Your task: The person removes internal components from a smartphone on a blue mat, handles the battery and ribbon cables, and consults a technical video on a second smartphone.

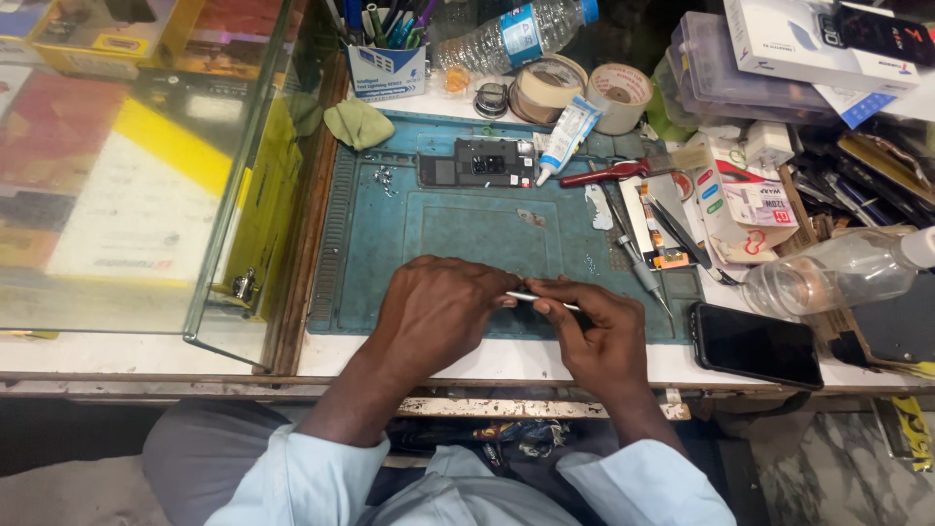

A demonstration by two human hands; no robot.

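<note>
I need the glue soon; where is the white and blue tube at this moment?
In the head view, the white and blue tube lies at the far edge of the teal mat, right of the opened phone and just before the tape rolls.

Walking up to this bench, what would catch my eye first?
Probably the two hands meeting mid-bench over the teal rubber work mat: the left hand and right hand pinch a thin silver metal tool between them. Behind, an opened black phone body lies on the mat; a dark smartphone rests right.
</note>
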